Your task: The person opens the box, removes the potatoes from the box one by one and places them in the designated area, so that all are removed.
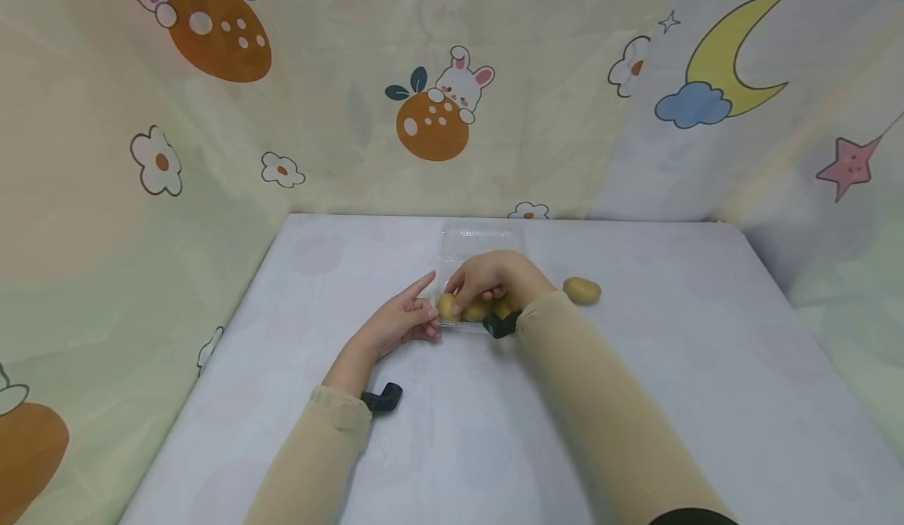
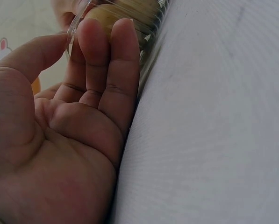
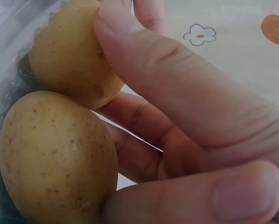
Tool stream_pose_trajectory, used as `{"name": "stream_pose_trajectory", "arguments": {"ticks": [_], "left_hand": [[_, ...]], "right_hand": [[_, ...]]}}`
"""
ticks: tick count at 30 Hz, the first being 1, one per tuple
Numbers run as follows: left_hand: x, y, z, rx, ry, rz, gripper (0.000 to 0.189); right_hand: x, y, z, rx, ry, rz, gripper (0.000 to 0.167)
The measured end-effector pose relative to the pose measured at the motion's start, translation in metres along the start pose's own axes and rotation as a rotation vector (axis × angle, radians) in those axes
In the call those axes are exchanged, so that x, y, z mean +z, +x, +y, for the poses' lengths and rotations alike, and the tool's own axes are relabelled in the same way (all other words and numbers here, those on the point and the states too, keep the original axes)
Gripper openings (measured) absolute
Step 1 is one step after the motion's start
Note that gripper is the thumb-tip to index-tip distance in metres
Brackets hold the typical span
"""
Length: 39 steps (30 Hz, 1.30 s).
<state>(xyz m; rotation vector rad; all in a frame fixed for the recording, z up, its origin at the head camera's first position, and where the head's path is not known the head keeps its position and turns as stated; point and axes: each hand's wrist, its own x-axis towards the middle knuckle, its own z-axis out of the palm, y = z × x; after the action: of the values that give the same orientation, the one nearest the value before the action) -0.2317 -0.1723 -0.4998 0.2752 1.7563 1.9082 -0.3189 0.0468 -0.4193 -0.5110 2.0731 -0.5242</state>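
A clear plastic clamshell box (image 1: 452,270) sits on the table, its lid (image 1: 483,236) folded back, with potatoes in a row inside. My right hand (image 1: 490,278) reaches in from above and pinches the leftmost potato (image 1: 447,305) between thumb and fingers. Beside it lies a second potato (image 3: 57,156), near my little fingers' side in the head view. At the box's left end, my left hand (image 1: 399,322) has its thumb at the rim and several fingertips against the side wall. Its index finger points straight away. A loose potato (image 1: 582,290) lies on the table to the right.
A white cloth covers the table (image 1: 452,431), whose far edge meets a patterned fabric backdrop (image 1: 339,101). Dark wrist straps (image 1: 382,399) show at both cuffs. My right forearm (image 1: 600,399) passes over the table's right half, near the loose potato.
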Motion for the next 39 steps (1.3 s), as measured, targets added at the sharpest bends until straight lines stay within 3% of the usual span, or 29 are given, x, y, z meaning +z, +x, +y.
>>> {"name": "stream_pose_trajectory", "arguments": {"ticks": [11,27,39], "left_hand": [[0.0,-0.001,-0.002,0.01,-0.003,-0.006,0.081],[0.002,-0.001,-0.001,-0.002,-0.002,0.0,0.08],[0.0,-0.001,0.0,-0.003,-0.012,0.007,0.078]], "right_hand": [[0.001,-0.003,0.004,-0.041,-0.033,0.007,0.06],[0.004,-0.005,0.01,-0.074,0.013,0.028,0.056],[0.007,-0.005,0.009,-0.096,0.098,0.077,0.034]]}}
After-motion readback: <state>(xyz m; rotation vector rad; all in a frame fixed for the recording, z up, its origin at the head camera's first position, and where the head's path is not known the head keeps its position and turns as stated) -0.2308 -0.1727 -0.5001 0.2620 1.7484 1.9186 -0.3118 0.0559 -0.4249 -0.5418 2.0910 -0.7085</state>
